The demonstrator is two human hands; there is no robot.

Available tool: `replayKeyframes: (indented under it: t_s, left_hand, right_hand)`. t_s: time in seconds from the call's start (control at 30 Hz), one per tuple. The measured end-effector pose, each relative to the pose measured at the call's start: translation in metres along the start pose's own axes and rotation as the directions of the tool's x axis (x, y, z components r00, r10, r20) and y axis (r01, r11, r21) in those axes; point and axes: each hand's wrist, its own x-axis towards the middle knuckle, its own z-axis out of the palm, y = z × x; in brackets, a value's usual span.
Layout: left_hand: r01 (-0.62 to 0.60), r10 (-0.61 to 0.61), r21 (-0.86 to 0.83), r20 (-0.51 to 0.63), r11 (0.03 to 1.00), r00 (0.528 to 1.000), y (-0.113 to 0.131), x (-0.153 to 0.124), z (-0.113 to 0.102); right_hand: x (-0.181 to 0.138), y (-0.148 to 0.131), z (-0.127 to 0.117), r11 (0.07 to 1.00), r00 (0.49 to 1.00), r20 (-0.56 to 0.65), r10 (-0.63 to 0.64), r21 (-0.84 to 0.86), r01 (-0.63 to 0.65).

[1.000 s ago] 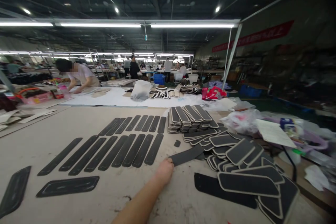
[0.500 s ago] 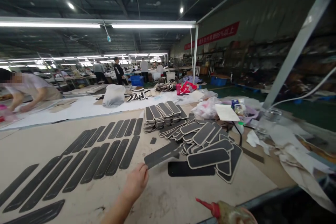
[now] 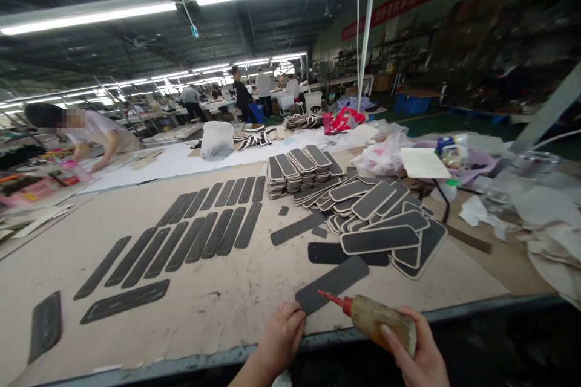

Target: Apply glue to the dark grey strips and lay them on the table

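One strip point(image 3: 333, 283) lies flat at the near edge of the table point(image 3: 218, 296), angled up to the right. Left hand point(image 3: 284, 335) is closed on its near end, fingertips pinning it down. Right hand point(image 3: 420, 357) is wrapped round the glue bottle point(image 3: 381, 321), with the red nozzle point(image 3: 334, 300) pointing left, its tip just over the strip. My take: hold the strip flat, nozzle low, light squeeze, one thin even line, clear of the pinning fingers. The pile of patches point(image 3: 381, 224) sits just behind, so mind drips.
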Motion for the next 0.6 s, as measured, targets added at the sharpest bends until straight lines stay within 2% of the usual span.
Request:
replayKeyframes:
  t_s: [0.1,0.27,0.47,0.6]
  left_hand:
    - [-0.021,0.021,-0.033,-0.010,0.999,1.000,-0.003,-0.003,-0.004]
    - [-0.041,0.042,-0.074,0.011,0.996,0.999,-0.006,-0.004,-0.004]
    - [-0.049,0.049,-0.091,-0.005,0.995,0.999,-0.005,-0.003,-0.003]
    - [-0.039,0.039,-0.089,-0.007,0.995,0.999,-0.006,-0.004,-0.002]
  right_hand:
    - [-0.003,0.000,0.018,0.989,0.985,0.101,-0.141,-0.031,0.145]
    - [-0.009,0.006,0.041,0.934,0.918,0.224,-0.328,-0.071,0.351]
    - [-0.013,0.007,0.051,0.922,0.871,0.341,-0.353,-0.034,0.387]
    - [-0.010,0.009,0.049,0.912,0.876,0.320,-0.360,-0.075,0.402]
